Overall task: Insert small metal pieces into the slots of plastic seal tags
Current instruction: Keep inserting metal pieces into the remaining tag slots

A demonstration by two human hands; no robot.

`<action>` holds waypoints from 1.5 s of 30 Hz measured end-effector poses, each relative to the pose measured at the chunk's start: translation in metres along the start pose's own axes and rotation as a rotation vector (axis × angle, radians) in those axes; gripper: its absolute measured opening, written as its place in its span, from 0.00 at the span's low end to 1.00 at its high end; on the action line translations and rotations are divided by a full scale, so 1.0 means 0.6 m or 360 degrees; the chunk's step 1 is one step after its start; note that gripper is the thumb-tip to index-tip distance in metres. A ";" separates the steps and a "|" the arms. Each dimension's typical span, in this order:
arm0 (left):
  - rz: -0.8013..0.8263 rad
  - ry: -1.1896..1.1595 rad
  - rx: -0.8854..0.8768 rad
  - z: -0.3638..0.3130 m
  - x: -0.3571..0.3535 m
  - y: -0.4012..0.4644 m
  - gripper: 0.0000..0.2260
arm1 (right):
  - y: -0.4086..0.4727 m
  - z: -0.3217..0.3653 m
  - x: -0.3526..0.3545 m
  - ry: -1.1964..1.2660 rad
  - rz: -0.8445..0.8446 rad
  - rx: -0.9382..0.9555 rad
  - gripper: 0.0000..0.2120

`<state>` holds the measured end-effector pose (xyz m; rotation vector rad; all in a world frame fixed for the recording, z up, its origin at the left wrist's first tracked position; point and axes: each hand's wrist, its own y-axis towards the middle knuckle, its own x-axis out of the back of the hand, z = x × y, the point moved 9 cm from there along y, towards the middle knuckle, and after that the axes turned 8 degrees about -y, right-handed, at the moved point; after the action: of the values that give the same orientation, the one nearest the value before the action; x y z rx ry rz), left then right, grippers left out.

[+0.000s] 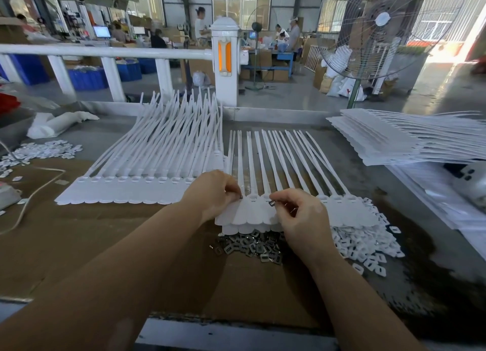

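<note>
Both hands work 1 strip of seal tags (pixel 263 214) at counter centre: right hand (pixel 302 214) pinches a metal piece (pixel 271 203) above a slot; left hand (pixel 213 193) pinches another at the strip's left end. Metal pile (pixel 252 245) and stacked strips (pixel 394 140) apparently remain.

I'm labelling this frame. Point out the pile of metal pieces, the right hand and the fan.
pile of metal pieces (pixel 251 247), head view, middle of the heap
right hand (pixel 298 214), head view, back of hand
fan (pixel 373 27), head view, wire guard
</note>
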<state>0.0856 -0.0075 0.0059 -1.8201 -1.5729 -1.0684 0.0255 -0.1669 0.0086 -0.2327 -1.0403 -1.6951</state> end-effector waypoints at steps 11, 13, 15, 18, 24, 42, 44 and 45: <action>-0.0364 0.0140 -0.0095 -0.005 0.008 -0.018 0.09 | 0.000 -0.002 0.001 0.0047 -0.0005 -0.0001 0.08; -0.0410 0.0204 -0.0151 -0.008 0.008 -0.022 0.09 | -0.001 -0.002 0.001 0.0054 -0.0004 0.0002 0.08; -0.0441 0.0265 -0.0213 -0.013 0.006 -0.025 0.08 | -0.001 -0.003 0.001 0.0054 0.0001 -0.0006 0.08; -0.0457 0.0297 -0.0257 -0.016 0.003 -0.026 0.08 | -0.002 -0.003 0.000 0.0053 0.0010 -0.0010 0.08; -0.0439 0.0275 -0.0277 -0.015 0.001 -0.027 0.08 | -0.001 -0.002 -0.001 0.0060 0.0009 -0.0007 0.09; -0.0211 -0.0113 -0.0041 0.006 0.006 -0.024 0.14 | -0.001 -0.002 0.000 0.0033 -0.0004 -0.0006 0.09; -0.0202 -0.0072 -0.0071 0.002 0.005 -0.024 0.13 | 0.001 0.000 0.000 0.0031 -0.0011 0.0005 0.09; -0.0207 -0.0078 -0.0079 0.000 0.004 -0.024 0.13 | 0.001 0.000 0.001 0.0032 -0.0015 0.0007 0.09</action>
<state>0.0719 -0.0031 0.0065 -1.8096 -1.7285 -1.1383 0.0257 -0.1671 0.0094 -0.2079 -1.0317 -1.7004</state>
